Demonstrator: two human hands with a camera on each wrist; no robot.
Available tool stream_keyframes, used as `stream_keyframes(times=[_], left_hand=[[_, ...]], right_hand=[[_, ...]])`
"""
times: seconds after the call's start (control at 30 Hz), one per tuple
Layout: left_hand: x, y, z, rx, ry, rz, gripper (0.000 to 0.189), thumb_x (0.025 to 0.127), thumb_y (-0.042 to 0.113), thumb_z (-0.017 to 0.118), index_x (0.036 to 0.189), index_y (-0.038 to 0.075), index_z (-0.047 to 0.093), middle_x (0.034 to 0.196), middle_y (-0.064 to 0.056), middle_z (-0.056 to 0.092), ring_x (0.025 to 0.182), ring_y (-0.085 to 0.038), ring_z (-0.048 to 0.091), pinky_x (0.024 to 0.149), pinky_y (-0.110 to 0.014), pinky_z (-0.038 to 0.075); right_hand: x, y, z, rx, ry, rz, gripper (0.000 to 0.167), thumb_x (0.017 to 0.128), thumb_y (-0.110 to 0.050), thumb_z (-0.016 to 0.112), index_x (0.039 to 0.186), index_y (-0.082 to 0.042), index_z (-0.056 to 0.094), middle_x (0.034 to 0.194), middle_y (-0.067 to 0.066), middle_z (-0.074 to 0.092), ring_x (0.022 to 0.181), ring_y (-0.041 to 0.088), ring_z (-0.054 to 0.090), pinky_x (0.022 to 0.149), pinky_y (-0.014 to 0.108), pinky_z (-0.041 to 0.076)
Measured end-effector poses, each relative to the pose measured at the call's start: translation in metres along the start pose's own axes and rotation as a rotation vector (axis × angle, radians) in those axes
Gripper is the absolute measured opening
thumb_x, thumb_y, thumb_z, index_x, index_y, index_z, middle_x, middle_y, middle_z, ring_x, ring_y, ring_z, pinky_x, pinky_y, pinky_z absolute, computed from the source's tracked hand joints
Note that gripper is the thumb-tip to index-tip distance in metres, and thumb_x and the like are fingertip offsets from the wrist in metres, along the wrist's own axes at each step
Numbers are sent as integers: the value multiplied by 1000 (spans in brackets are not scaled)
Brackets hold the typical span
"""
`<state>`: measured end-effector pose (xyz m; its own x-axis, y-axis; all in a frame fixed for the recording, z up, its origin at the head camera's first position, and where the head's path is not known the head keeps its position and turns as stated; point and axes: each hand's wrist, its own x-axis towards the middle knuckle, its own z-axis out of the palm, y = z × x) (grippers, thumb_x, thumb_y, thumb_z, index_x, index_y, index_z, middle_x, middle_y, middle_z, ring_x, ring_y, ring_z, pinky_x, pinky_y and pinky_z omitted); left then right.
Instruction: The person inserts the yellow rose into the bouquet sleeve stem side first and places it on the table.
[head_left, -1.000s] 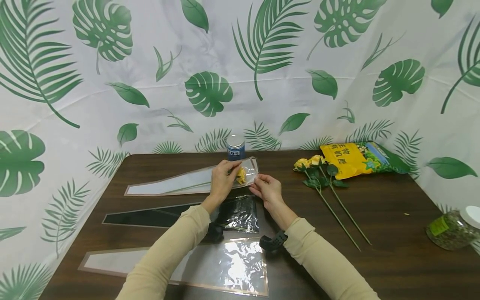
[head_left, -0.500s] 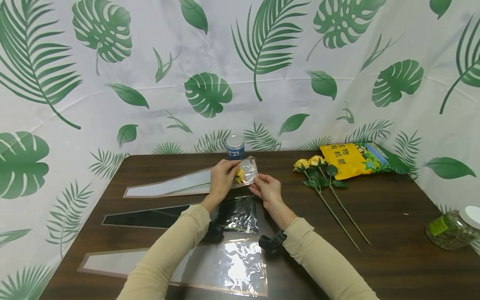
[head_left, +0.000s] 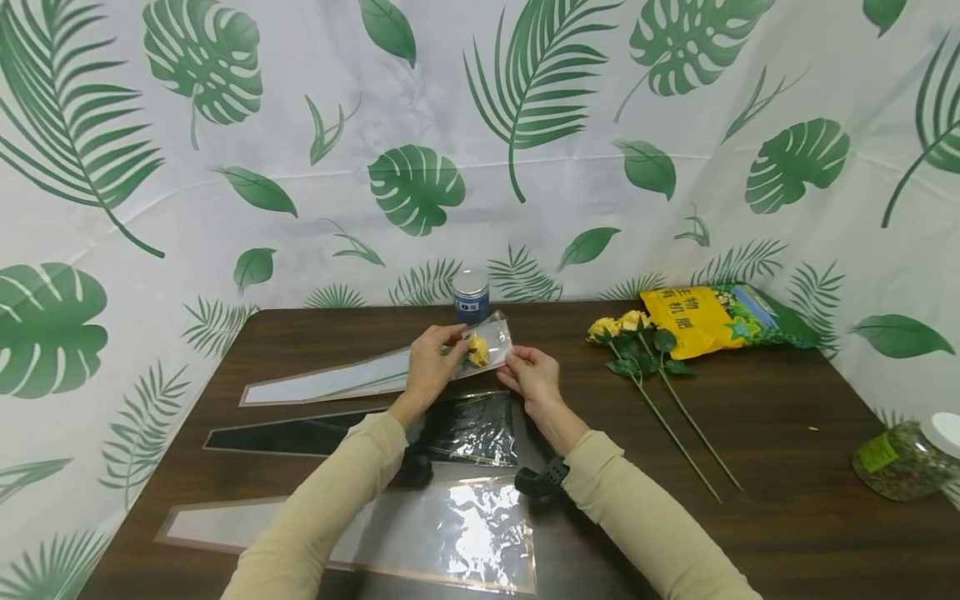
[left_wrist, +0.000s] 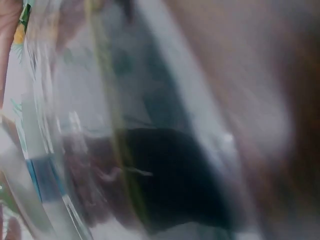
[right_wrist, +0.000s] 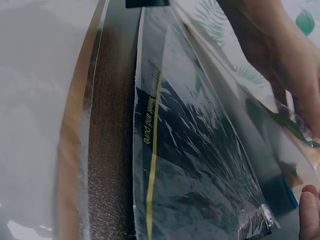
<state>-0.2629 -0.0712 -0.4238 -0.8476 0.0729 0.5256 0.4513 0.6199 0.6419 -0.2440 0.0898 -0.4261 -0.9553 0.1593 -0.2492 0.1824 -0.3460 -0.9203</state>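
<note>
A yellow rose (head_left: 477, 350) lies inside a clear-topped, white tapered flower sleeve (head_left: 330, 382) at the back of the table, its stem running left. My left hand (head_left: 433, 364) pinches the sleeve just left of the bloom. The sleeve's right-hand corner is between the thumb and fingers of my right hand (head_left: 534, 379). Nearer me lies a black flower sleeve (head_left: 480, 429), partly under my left forearm; the right wrist view shows its yellow stripe and lettering. A wider white sleeve (head_left: 420, 533) lies in front. The left wrist view is blurred.
Two yellow roses (head_left: 632, 322) with long stems lie right of my hands, beside a yellow fertilizer bag (head_left: 693, 321). A blue can (head_left: 471, 298) stands behind the held sleeve. At the right edge a white-lidded jar (head_left: 892, 458) lies tilted. Leaf-printed cloth hangs behind.
My left hand has slid left and slightly down, uncovering more of the rose. The sleeve's narrow end has shifted a little left and toward me. My right hand has barely moved.
</note>
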Motion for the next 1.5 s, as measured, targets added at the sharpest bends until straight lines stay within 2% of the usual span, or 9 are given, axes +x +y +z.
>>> stream_keyframes(times=[0.07, 0.13, 0.3, 0.5, 0.77, 1.07, 1.3, 1.4, 1.5], left_hand=[[-3, -2, -9, 37, -79, -46, 38, 84, 22, 71, 117, 4, 65, 103, -14, 67, 95, -27, 63, 82, -41, 50], [-6, -4, -17, 102, -185, -87, 51, 85, 29, 70, 127, 3, 58, 117, -17, 63, 107, -31, 59, 92, -44, 46], [-10, -7, -28, 255, -431, -129, 70, 88, 39, 63, 138, -5, 41, 140, -24, 44, 128, -39, 43, 105, -49, 34], [-11, -11, -28, 366, -594, -209, 76, 94, 45, 51, 144, -7, 27, 148, -26, 28, 136, -41, 27, 109, -54, 23], [-11, -14, -26, 378, -626, -277, 80, 93, 45, 53, 146, -6, 21, 152, -25, 19, 141, -39, 18, 111, -56, 17], [-7, -22, -26, 399, -634, -247, 76, 92, 41, 56, 145, -5, 26, 151, -26, 23, 139, -40, 21, 110, -57, 20], [-3, -27, -26, 404, -666, -227, 77, 92, 40, 56, 145, -6, 23, 151, -26, 20, 139, -43, 18, 111, -56, 18], [-4, -26, -30, 411, -627, -190, 79, 92, 40, 56, 145, -7, 21, 151, -28, 19, 139, -45, 17, 111, -55, 18], [-7, -18, -40, 391, -515, -87, 76, 90, 36, 61, 143, -8, 28, 147, -31, 26, 135, -47, 25, 108, -55, 25]], right_hand=[[0, -1, 1, -7, 4, 0, 23, 90, 7, 54, 111, 15, 53, 70, 3, 60, 58, 7, 62, 62, 23, 55], [1, -3, 1, -9, 7, -5, 22, 90, 7, 54, 111, 15, 53, 70, 3, 60, 58, 7, 61, 61, 23, 55], [3, -5, 2, -12, 18, -23, 20, 90, 9, 53, 109, 14, 54, 68, 2, 59, 58, 7, 60, 59, 22, 55], [2, -2, 1, -19, 20, -12, 21, 90, 8, 54, 110, 13, 54, 66, 0, 60, 57, 7, 61, 59, 22, 55], [-1, 3, -13, -42, 9, 59, 22, 90, 5, 53, 111, 13, 52, 67, 3, 60, 58, 10, 64, 59, 23, 55], [-2, 2, -23, -109, -59, 126, 23, 92, 4, 52, 115, 11, 50, 70, 3, 62, 62, 10, 67, 61, 21, 55], [1, -2, -34, -285, -98, 110, 29, 92, 0, 56, 118, 10, 53, 76, 6, 67, 56, 8, 64, 52, 18, 51], [-2, -6, -44, -349, -133, 89, 29, 92, 0, 56, 119, 11, 54, 87, 13, 68, 57, 8, 64, 53, 19, 52], [-11, -10, -54, -378, -180, 61, 29, 91, 1, 56, 119, 12, 54, 91, 17, 66, 59, 9, 64, 55, 21, 54]])
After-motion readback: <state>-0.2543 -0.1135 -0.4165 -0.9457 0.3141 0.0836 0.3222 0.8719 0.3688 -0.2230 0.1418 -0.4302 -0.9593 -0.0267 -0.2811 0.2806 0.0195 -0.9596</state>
